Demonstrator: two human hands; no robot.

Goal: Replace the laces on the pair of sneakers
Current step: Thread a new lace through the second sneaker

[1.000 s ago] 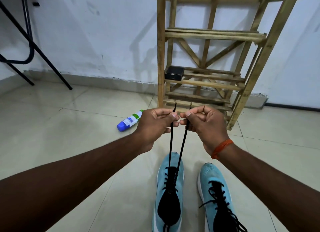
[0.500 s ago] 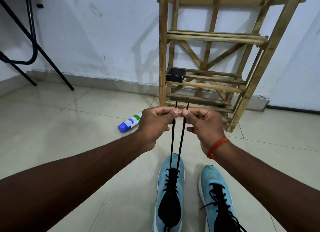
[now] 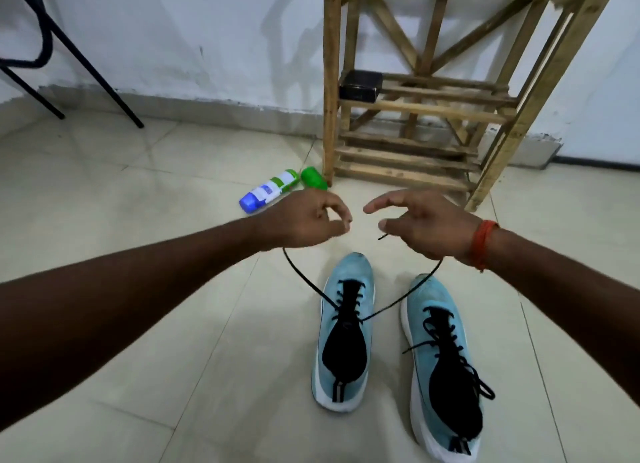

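L hand [image 3: 308,220]: fingers curled, pinching lace [image 3: 296,272]. R hand [image 3: 426,227]: thumb & forefinger spread, grip unclear. Both ends ran down to left shoe [image 3: 346,341], nearer me, between hands, toe pointing far.

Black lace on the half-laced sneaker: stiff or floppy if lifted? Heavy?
Likely floppy: the lace sags in curved arcs from the half-laced sneaker up to the left hand and right hand. Probably very light, since it is only a thin cord. Its tip juts out straight beside the right hand, so the end may be stiffer.
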